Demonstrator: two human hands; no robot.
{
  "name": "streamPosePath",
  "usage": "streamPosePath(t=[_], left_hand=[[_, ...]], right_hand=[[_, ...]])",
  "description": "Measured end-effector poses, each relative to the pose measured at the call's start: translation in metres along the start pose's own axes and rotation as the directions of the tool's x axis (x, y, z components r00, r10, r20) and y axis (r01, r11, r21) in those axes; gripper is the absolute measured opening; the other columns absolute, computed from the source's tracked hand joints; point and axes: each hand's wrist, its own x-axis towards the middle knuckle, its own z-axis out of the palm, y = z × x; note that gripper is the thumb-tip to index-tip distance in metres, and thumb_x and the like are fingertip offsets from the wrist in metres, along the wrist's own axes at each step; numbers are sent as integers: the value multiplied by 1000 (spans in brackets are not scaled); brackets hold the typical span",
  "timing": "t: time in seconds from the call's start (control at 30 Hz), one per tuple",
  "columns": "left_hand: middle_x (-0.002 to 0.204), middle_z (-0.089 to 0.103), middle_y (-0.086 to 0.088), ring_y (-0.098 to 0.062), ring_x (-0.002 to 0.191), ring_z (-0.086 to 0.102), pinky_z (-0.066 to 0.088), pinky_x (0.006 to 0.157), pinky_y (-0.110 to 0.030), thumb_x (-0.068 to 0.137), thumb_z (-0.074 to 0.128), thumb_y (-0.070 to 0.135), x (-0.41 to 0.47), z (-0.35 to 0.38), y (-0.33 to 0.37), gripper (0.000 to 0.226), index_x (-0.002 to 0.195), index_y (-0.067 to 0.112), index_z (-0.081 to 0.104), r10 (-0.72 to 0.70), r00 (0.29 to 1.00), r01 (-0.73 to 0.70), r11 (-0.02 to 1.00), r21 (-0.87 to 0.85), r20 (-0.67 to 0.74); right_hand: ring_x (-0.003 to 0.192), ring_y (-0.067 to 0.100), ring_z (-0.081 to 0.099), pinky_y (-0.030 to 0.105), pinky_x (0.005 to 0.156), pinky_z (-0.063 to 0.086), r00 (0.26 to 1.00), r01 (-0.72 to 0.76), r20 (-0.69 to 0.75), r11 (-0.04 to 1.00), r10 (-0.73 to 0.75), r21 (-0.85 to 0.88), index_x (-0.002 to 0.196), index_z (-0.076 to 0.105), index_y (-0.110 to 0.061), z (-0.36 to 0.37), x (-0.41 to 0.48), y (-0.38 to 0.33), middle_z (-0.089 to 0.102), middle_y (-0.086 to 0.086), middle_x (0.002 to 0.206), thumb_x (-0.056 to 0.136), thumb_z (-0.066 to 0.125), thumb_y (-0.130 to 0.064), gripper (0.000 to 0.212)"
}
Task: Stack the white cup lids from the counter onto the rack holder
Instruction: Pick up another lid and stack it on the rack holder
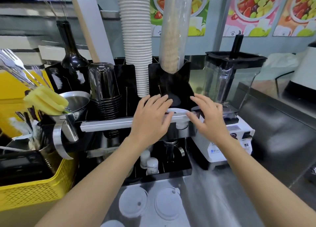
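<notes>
— Where now, the lid [176,110]?
— Up at the rack [171,83], in its right slot, right between both hands.
— Held?
— Touched on both sides. Left hand [150,117] on its left edge, fingers spread. Right hand [207,117] on its right edge, fingers spread too. Not closed tight around it; real grip hard to tell.
— More lids [150,204]?
— Yes, flat at the near edge of the bench [222,192], well below both hands, touched by neither.
— Beside the rack?
— Blender [227,90], just right of the right hand. Tall white cups [136,38] above the left hand.
</notes>
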Motion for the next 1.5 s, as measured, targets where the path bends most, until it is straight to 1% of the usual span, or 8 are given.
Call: streamPosePath(t=[0.23, 0.37, 0.5, 0.67, 0.93, 1.17, 1.33, 1.5], left_hand=[[131, 57, -6, -22, 126, 46, 30, 107, -36, 90, 50, 31, -96, 13, 20, 38, 122, 12, 59, -49, 999, 49, 986, -162, 5], [133, 56, -4, -18, 125, 43, 28, 105, -32, 89, 45, 39, -148, 33, 24, 45, 125, 14, 56, -105, 953, 166, 965, -201, 283], [142, 46, 0, -19, 130, 42, 15, 108, -27, 88, 41, 47, -196, 50, 23, 56, 136, 17, 42, -44, 818, 186, 964, -191, 574], [155, 21, 3, -13, 141, 15, 3, 113, -26, 93, 40, 46, -224, 59, 28, 62, 145, 20, 19, -51, 647, 289, 940, -183, 761], [154, 24, 6, -16, 138, 19, 14, 114, -30, 93, 45, 45, -226, 53, 32, 58, 144, 26, 24, -63, 616, 387, 892, -232, 785], [134, 52, 6, -2, 118, 35, 25, 105, -26, 80, 22, 75, -168, 4, 15, 78, 130, 22, 49, -24, 884, 231, 891, -391, 467], [124, 56, 6, -7, 115, 41, 19, 100, -12, 82, 40, 66, -103, -38, 12, 65, 122, 17, 56, 14, 964, 108, 892, -439, 267], [127, 59, 0, -11, 120, 47, 28, 104, -28, 83, 47, 53, -38, -60, 8, 53, 120, 17, 58, 27, 985, 50, 905, -422, 173]], right_hand=[[123, 18, 40, 20, 103, 20, 995, -50, -82, 999, 50, 12, 129, 43, -10, 28, -91, -23, 48, 11, 134, 83, 54, -38, 54], [128, 20, 37, 35, 102, 31, 958, -145, 252, 989, 135, 20, 138, 31, -17, 57, -142, -23, 42, 11, 142, 82, 47, -53, 68], [140, 20, 17, 34, 108, 16, 716, -242, 664, 969, 217, -57, 145, 11, -28, 80, -184, -21, 17, 2, 155, 75, 38, -68, 85], [140, 22, 13, 35, 111, 10, 514, -211, 820, 964, 251, -163, 145, 16, -20, 94, -209, -26, 12, 8, 155, 83, 52, -54, 79], [132, 22, 27, 30, 105, 17, 585, -266, 770, 957, 255, -114, 136, 36, -22, 83, -207, -31, 35, 6, 143, 75, 61, -57, 75], [112, 4, 37, 2, 93, 12, 796, -236, 593, 964, 121, 119, 123, 53, -22, 24, -137, -59, 43, -15, 116, 54, 50, -79, 89], [116, 9, 41, 27, 100, 27, 902, -104, 431, 978, 16, 180, 117, 57, -22, -22, -80, -72, 49, -11, 119, 66, 56, -65, 67], [116, 5, 40, 26, 101, 27, 957, -103, 288, 970, 37, 220, 112, 61, -25, -51, -27, -73, 50, -10, 120, 65, 65, -60, 59]])
